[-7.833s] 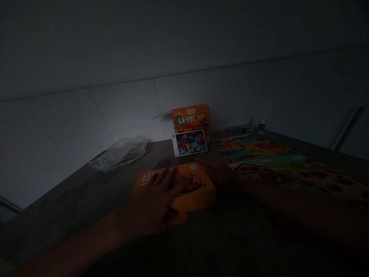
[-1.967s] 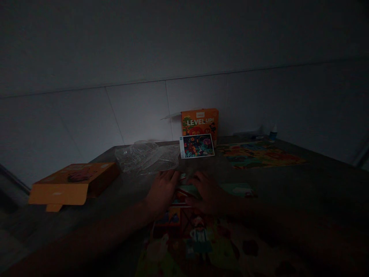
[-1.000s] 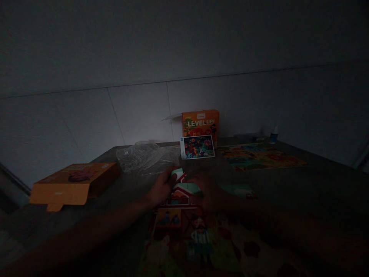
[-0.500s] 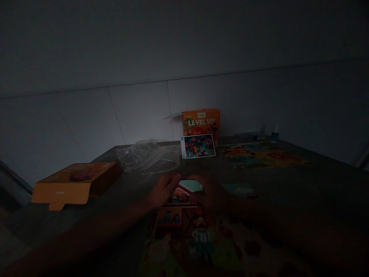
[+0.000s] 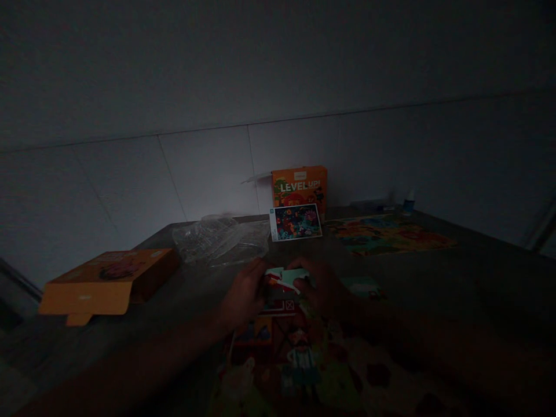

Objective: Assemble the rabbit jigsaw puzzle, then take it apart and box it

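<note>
In the dim head view, my left hand [image 5: 245, 294] and my right hand [image 5: 320, 288] face each other, fingers closed on jigsaw puzzle pieces [image 5: 292, 279] in pale green, red and white. A seam shows between the pieces, and they are tilted up off the table; whether they are fully joined I cannot tell. Just below lies a partly assembled farm puzzle [image 5: 284, 333] with a red barn and a farmer figure. Its lower part is very dark. Beside my right hand a pale green puzzle section [image 5: 362, 285] lies on the table, partly hidden by my arm.
An orange box [image 5: 108, 272] with its flap open lies at the left. Crumpled clear plastic [image 5: 217, 237] is at the back. A picture card [image 5: 296, 223] leans on an orange "LEVEL UP!" box [image 5: 319, 185]. Another puzzle [image 5: 395, 231] and a small bottle [image 5: 409, 204] are at the back right.
The pieces between my hands have come up from the barn's top edge and tilted, uncovering a gap there. The view has shifted slightly.
</note>
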The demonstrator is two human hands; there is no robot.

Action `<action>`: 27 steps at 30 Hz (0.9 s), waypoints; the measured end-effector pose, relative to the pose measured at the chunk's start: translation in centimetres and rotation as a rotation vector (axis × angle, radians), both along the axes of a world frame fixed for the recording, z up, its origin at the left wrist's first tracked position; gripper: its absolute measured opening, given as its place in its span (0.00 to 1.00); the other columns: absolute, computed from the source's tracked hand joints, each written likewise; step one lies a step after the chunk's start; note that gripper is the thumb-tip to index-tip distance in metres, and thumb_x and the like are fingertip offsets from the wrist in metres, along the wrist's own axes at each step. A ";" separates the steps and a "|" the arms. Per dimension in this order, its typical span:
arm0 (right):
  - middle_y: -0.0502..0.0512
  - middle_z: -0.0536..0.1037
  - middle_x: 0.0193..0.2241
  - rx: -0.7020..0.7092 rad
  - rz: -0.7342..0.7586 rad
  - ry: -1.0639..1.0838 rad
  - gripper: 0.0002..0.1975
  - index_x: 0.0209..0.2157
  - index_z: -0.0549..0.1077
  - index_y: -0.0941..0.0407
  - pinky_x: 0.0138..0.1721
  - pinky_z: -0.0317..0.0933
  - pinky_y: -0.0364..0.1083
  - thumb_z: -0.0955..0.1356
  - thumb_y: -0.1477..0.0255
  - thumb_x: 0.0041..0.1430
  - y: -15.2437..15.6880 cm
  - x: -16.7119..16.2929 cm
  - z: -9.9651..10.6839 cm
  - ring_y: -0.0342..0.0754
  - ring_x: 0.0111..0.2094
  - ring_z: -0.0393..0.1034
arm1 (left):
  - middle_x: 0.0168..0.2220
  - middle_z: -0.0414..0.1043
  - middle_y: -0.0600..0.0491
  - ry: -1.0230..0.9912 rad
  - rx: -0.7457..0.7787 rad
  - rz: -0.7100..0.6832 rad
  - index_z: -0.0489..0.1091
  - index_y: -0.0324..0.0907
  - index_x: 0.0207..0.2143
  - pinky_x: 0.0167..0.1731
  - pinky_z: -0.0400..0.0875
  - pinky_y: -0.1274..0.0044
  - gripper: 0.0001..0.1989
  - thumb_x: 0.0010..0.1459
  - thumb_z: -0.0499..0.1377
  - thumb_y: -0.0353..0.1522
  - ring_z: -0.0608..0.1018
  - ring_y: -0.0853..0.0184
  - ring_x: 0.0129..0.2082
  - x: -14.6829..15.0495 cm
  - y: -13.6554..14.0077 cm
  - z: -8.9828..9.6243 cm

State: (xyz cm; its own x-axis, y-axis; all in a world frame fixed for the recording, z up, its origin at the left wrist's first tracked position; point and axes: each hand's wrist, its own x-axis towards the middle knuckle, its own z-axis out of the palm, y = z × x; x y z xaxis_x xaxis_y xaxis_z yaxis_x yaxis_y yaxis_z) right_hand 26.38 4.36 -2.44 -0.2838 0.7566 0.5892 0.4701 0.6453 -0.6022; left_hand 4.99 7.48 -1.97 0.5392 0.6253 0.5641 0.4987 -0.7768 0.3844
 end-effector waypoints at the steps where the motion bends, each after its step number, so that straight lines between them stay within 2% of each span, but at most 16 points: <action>1: 0.56 0.77 0.36 0.009 0.016 -0.009 0.10 0.40 0.71 0.57 0.39 0.61 0.48 0.64 0.74 0.55 -0.1 0.0 0.0 0.50 0.36 0.70 | 0.36 0.71 0.49 -0.003 -0.010 0.011 0.70 0.40 0.39 0.37 0.71 0.75 0.10 0.61 0.50 0.24 0.75 0.64 0.36 0.0 0.1 0.0; 5: 0.54 0.75 0.33 -0.039 -0.004 0.003 0.07 0.37 0.70 0.57 0.37 0.60 0.46 0.67 0.74 0.54 -0.1 -0.3 0.1 0.48 0.34 0.69 | 0.39 0.74 0.48 -0.015 -0.025 -0.096 0.70 0.40 0.43 0.40 0.71 0.74 0.10 0.63 0.50 0.27 0.77 0.63 0.39 0.0 0.0 0.3; 7: 0.53 0.75 0.34 -0.088 -0.048 0.033 0.11 0.38 0.68 0.56 0.36 0.60 0.45 0.69 0.75 0.52 0.0 -0.4 0.0 0.48 0.35 0.69 | 0.40 0.75 0.48 -0.015 -0.028 -0.158 0.70 0.39 0.47 0.41 0.71 0.75 0.12 0.65 0.49 0.29 0.77 0.63 0.39 -0.2 -0.2 0.5; 10: 0.54 0.74 0.38 -0.155 -0.081 0.050 0.19 0.44 0.66 0.56 0.36 0.61 0.45 0.72 0.74 0.50 0.4 -0.5 -0.5 0.48 0.38 0.69 | 0.40 0.77 0.48 -0.015 -0.081 -0.180 0.70 0.39 0.48 0.39 0.71 0.75 0.15 0.67 0.47 0.31 0.78 0.64 0.38 -0.3 -0.6 0.9; 12: 0.54 0.75 0.37 -0.161 -0.049 -0.006 0.16 0.42 0.68 0.57 0.37 0.61 0.45 0.72 0.72 0.52 0.6 -0.4 -0.7 0.48 0.37 0.69 | 0.41 0.77 0.47 -0.010 -0.128 -0.209 0.69 0.39 0.50 0.40 0.71 0.75 0.16 0.67 0.45 0.31 0.79 0.64 0.39 -0.3 -0.8 1.2; 14: 0.54 0.75 0.35 -0.106 -0.022 -0.105 0.10 0.38 0.70 0.57 0.38 0.60 0.46 0.71 0.70 0.55 0.7 -0.4 -0.9 0.49 0.37 0.69 | 0.44 0.77 0.47 0.020 -0.152 -0.247 0.69 0.38 0.51 0.43 0.71 0.74 0.17 0.67 0.45 0.33 0.79 0.62 0.43 -0.2 -1.0 1.3; 16: 0.55 0.74 0.34 -0.024 -0.034 -0.180 0.07 0.36 0.71 0.58 0.39 0.59 0.47 0.70 0.71 0.57 0.7 -0.4 -1.0 0.50 0.37 0.68 | 0.44 0.76 0.46 0.054 -0.148 -0.196 0.69 0.38 0.50 0.44 0.70 0.73 0.17 0.66 0.47 0.34 0.78 0.61 0.44 0.0 -1.0 1.3; 20: 0.56 0.72 0.34 0.035 -0.084 -0.208 0.03 0.36 0.71 0.59 0.39 0.59 0.47 0.66 0.77 0.59 0.9 -0.4 -1.1 0.49 0.36 0.67 | 0.37 0.77 0.49 0.079 -0.170 0.034 0.71 0.40 0.43 0.38 0.70 0.74 0.12 0.65 0.51 0.35 0.78 0.62 0.36 0.4 -0.7 0.9; 24: 0.57 0.72 0.34 -0.011 -0.156 -0.189 0.04 0.36 0.72 0.60 0.38 0.59 0.48 0.65 0.78 0.59 1.1 -0.3 -1.1 0.49 0.36 0.67 | 0.38 0.77 0.48 0.030 -0.179 -0.018 0.72 0.39 0.42 0.39 0.70 0.74 0.12 0.65 0.52 0.35 0.78 0.62 0.37 0.2 -0.1 0.5; 27: 0.56 0.73 0.36 -0.005 -0.174 -0.112 0.07 0.39 0.72 0.59 0.40 0.60 0.47 0.66 0.78 0.58 1.0 -0.1 -0.8 0.49 0.37 0.68 | 0.38 0.77 0.48 -0.038 -0.271 -0.094 0.73 0.38 0.44 0.39 0.71 0.74 0.14 0.64 0.53 0.36 0.78 0.62 0.36 0.1 0.2 0.5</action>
